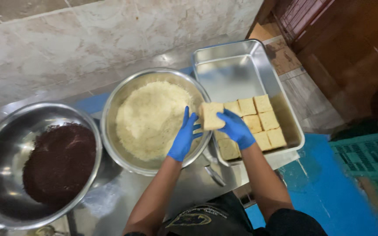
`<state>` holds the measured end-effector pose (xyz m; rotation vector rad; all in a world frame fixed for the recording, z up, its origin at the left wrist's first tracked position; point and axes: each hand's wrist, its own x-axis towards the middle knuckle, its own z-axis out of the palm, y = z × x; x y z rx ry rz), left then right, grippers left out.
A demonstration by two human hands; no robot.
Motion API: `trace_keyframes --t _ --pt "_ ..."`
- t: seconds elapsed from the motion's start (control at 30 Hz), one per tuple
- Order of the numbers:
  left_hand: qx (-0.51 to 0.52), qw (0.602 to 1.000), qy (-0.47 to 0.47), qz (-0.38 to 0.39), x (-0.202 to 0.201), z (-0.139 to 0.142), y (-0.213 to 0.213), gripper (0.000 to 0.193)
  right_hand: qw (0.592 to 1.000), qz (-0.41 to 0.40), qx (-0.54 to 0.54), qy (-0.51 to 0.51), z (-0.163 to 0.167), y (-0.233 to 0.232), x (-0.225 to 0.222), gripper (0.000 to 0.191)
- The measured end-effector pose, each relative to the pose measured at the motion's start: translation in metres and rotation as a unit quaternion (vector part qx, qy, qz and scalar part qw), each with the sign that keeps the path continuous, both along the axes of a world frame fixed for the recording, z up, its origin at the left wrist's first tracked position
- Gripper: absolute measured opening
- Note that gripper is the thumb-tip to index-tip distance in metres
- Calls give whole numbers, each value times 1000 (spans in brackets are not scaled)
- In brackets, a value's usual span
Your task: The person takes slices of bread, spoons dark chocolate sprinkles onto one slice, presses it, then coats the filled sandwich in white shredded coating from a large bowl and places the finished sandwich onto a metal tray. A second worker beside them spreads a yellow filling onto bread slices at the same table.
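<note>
Head view, only one: both hands wore blue gloves and met over the gap btwn the middle bowl and the tray. Left hand [184, 136] had fingers spread, fingertips touching the left edge of a crumb-coated square piece [211, 116]; palm hung over the right part of the crumb bowl [110, 109]. Right hand [236, 128] gripped the same piece from the right and underneath, fingers curled round it. So the piece was pinched btwn both hands, held upright-ish, above the bowl's right rim and just beside the tray's left wall.

Crumb bowl was round, steel, filled w/ a pale yellowish mound of crumbs [152, 120]. Left of it, touching or nearly so, sat a 2nd steel bowl [5, 131] w/ a dark reddish-brown granular heap [60, 164] in it.

Rectangular steel tray [224, 65] sat to the right, angled, its near end hanging past the counter edge. Coated squares [259, 120] lay in rows at the near end, tight against each other; far half of tray bare metal.

All rested on a steel counter [123, 196] against a marbled tile wall [88, 39]. Blue floor [329, 188] and a green plastic crate [364, 161] lay lower right; dark wooden door [346, 39] upper right.
</note>
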<state>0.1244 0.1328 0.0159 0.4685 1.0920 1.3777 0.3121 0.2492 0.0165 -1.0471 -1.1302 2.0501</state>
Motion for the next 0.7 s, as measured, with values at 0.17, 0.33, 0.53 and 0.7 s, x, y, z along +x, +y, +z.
trace_keyframes --t 0.17,0.33,0.53,0.7 --pt "0 999 8 42 -17 -6 -15 76 995 -17 19 -93 4 102 33 58" --pt "-43 992 9 120 -37 -13 -62 74 990 30 29 -136 -32 175 4 62" --pt "-95 976 -6 198 -38 -12 -94 74 983 109 -54 -136 -77 187 -46 63" --pt "-77 976 6 203 -36 -14 -91 70 954 221 -13 -202 -88 182 -53 52"
